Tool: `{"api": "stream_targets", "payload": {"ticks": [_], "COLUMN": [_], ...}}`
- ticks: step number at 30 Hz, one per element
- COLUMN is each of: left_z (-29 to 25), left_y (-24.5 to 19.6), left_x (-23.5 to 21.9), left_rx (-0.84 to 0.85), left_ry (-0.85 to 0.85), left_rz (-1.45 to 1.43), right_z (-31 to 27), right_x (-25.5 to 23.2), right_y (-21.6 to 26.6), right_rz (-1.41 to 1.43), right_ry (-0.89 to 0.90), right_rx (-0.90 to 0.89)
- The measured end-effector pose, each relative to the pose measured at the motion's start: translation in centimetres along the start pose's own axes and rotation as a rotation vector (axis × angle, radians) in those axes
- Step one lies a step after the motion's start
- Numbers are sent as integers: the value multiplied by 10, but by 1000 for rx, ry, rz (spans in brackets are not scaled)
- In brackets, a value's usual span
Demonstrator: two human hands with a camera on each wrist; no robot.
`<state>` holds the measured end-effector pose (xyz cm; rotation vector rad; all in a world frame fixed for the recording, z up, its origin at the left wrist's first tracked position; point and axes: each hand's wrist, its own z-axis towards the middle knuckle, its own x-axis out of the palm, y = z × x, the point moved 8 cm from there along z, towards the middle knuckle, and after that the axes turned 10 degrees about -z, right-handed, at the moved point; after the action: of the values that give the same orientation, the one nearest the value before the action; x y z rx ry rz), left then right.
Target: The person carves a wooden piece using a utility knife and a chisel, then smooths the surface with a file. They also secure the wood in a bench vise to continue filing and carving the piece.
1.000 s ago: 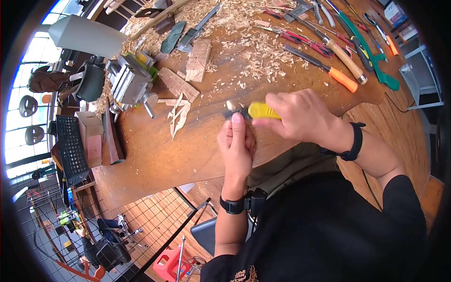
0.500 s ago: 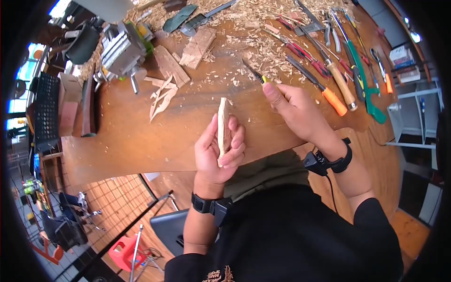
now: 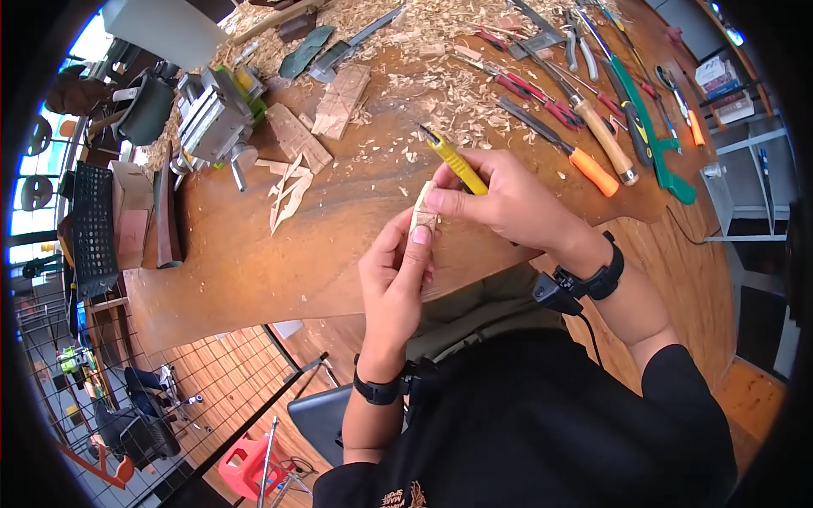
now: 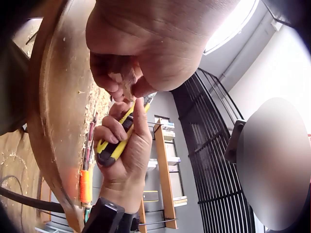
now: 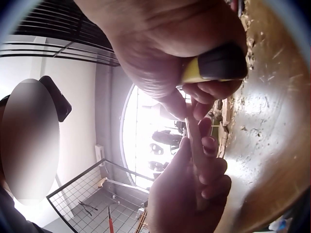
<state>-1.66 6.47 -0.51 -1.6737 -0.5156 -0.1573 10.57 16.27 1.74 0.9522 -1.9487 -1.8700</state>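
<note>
My left hand [image 3: 395,284] grips a small carved piece of wood [image 3: 425,218], thumb lying along its face, above the front part of the bench. A yellow and black utility knife [image 3: 458,164] is held in my right hand [image 3: 521,205], its blade end pointing up and away from the wood. The right thumb and a finger pinch the wood's upper end while the other fingers keep the knife [image 4: 129,124] against the palm. In the right wrist view the wood [image 5: 195,143] appears as a slim pale strip running between both hands.
Wood shavings [image 3: 440,93] cover the back of the wooden bench [image 3: 229,271]. A vise [image 3: 218,118] stands at left, beside flat wood offcuts [image 3: 343,100]. At right lie an orange-handled chisel [image 3: 593,172], a wooden-handled tool [image 3: 605,140], pliers [image 3: 580,55] and a green saw [image 3: 656,144].
The knife was against the wood a second ago, then drew away to the right with the wood standing upright. Now my right hand is back at the wood, fingers on its upper end, knife turned aside.
</note>
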Motion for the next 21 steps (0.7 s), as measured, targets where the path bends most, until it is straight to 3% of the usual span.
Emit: {"api": "stream_targets", "payload": {"ticks": [2, 4, 6, 9, 10, 12, 13, 21], "left_z": [-1, -4, -6, -3, 1, 12, 19, 38], "left_y": [0, -1, -1, -11, -12, -35, -40, -52], "left_x": [2, 0, 1, -4, -2, 6, 9, 20], "left_rx": [-16, -1, 9, 150, 156, 272, 292, 316], "left_ry": [14, 7, 12, -74, -66, -124, -35, -56], "left_rz": [74, 93, 129, -186, -164, -378, -382, -374], "right_z": [2, 0, -1, 1, 3, 5, 3, -2], "right_x": [-3, -6, -9, -14, -15, -14, -14, -24], "right_y": [2, -1, 4, 4, 2, -4, -7, -7], "right_rz": [-5, 169, 266, 426, 479, 461, 444, 369], "right_ry": [-17, -27, -52, -122, -152, -143, -148, -203], "right_rx": [-22, 139, 127, 128, 148, 121, 142, 149]}}
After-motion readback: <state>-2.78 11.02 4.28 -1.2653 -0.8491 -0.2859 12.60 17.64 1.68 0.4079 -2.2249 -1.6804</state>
